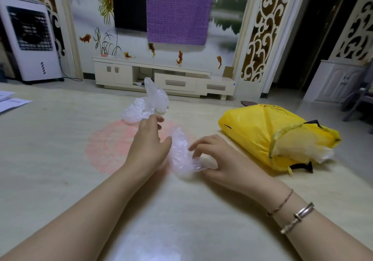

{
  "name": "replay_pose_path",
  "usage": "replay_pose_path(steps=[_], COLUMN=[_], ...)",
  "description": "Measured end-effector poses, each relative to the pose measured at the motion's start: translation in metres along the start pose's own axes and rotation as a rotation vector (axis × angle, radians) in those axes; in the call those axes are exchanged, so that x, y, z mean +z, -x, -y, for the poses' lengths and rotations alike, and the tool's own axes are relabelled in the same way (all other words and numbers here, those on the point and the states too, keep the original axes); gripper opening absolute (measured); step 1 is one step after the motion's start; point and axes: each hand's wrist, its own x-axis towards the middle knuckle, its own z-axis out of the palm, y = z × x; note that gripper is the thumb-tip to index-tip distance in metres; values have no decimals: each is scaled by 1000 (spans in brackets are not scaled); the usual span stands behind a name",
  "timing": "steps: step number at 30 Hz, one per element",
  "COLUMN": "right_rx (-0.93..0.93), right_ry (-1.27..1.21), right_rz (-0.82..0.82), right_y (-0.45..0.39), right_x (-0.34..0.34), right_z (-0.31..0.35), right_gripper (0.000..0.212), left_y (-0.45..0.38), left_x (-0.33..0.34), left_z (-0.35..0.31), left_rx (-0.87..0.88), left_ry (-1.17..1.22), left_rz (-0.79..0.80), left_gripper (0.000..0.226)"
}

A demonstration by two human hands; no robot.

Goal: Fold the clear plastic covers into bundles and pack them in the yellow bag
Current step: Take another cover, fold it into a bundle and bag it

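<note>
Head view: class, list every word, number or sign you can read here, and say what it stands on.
Nothing reads clearly.
Yellow bag: red print near its far top edge, too blurred to read.
Papers at the far left of the table: faint marks, too small to read.
White air cooler: a column of small dark marks, not legible.

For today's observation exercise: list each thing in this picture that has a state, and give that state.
left hand: pinching the far plastic cover
far plastic cover: crumpled, lifted
right hand: gripping the near plastic cover
near plastic cover: bunched on the table
yellow bag: lying, mouth open
cabinet drawers: closed
</note>
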Motion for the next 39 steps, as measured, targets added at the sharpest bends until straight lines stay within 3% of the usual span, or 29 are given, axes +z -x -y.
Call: replay_pose_path(steps=[3,7,9,11,16,19,21,24,29,34,39], right_rx=[71,127,188,236,337,502,573,541,243,262,307], right_ry=[-64,-142,-191,-239,-444,-446,-406,-317,-237,-162,-37], right_rz=[54,54,25,-3,-75,-136,-162,-192,-244,-67,97], right_y=[2,1,2,1,-7,-11,-13,-14,-9,-1,0], right_x=[1,1,1,-1,2,12,16,17,2,0,6], right_z=[-2,-3,-2,-2,-2,-6,-6,-4,5,5,1], right_gripper=[20,19,12,5,26,20,29,38,20,18,43], left_y=[0,6,9,9,5,7,9,10,10,8,6], left_x=[-9,-10,-7,-6,-7,-5,-1,3,6,5,4], left_z=[-7,-19,-20,-20,-23,-21,-19,-18,-18,-18,-17], left_rx=[60,-105,-179,-235,-306,-255,-227,-234,-244,-262,-291], left_ry=[105,312,312,269,207,95,55,66,84,95,150], left_rz=[24,302,365,379,421,391,385,363,334,338,333], left_gripper=[16,9,19,32,57,51,34,26,31,37,37])
